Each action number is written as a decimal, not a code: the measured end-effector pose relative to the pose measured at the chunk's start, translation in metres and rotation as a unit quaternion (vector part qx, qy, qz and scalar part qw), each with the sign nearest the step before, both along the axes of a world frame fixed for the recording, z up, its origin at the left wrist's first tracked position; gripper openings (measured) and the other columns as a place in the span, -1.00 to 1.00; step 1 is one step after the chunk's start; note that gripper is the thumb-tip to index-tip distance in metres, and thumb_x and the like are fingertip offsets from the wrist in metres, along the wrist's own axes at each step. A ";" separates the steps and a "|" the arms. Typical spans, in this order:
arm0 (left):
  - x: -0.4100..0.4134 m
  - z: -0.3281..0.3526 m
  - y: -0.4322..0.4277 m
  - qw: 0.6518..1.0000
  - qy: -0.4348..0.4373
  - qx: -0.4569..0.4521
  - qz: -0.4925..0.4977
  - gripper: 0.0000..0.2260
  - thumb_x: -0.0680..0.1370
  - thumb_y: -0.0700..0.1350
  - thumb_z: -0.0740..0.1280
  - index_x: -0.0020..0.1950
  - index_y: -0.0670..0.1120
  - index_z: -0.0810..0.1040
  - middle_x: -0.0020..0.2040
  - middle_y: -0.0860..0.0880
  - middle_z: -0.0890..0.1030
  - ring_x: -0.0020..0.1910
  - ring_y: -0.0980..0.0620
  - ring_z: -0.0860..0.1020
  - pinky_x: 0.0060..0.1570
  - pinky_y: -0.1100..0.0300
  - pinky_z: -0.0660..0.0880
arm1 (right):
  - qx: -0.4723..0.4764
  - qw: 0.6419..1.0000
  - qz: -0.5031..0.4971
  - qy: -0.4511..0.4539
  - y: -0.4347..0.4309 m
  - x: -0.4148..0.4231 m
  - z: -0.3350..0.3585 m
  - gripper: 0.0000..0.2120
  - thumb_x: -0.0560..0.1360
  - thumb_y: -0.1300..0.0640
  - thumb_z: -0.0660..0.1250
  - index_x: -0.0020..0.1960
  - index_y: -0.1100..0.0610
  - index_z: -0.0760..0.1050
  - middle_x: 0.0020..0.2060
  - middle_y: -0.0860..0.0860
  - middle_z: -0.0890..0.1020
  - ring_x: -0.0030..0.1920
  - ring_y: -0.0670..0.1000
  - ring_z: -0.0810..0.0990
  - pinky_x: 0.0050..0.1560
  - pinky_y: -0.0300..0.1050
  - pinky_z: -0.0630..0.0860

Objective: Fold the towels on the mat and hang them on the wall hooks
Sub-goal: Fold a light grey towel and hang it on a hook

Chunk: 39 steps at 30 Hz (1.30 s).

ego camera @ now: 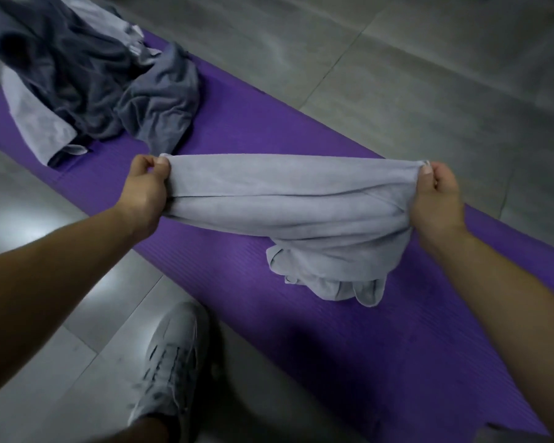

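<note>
At mid-frame, the left hand (147, 190) and the right hand (435, 196) are each pinching a top corner of a light grey towel (288, 212), thumbs curled over the soft, matte cloth. It is stretching between them in long horizontal creases, its lower end bunching in loose folds over the ribbed purple mat (365, 356). In the upper left, a rumpled pile of towels (87, 78), dark grey and pale, is lying on the mat. A grey laced shoe (170, 362) is standing on glossy floor tiles (413, 65) at bottom centre.
</note>
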State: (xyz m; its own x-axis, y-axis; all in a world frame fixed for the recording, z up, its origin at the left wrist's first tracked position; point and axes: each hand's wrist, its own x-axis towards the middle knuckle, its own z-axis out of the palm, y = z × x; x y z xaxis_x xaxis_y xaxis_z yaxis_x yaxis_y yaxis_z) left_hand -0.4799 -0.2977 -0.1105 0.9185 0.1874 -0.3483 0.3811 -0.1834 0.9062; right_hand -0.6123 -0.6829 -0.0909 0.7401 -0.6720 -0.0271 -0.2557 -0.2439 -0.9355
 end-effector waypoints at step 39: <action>0.106 -0.103 0.070 0.879 -0.047 0.430 -0.203 -0.54 0.48 0.03 0.39 0.36 -0.06 0.45 0.32 -0.17 0.42 0.28 -0.22 0.38 0.22 -0.09 0.32 | -0.161 0.916 0.238 0.279 0.109 0.343 -0.137 -0.29 0.51 -0.08 0.43 0.54 0.10 0.22 0.27 0.11 0.52 0.29 0.12 0.51 0.38 -0.05 0.38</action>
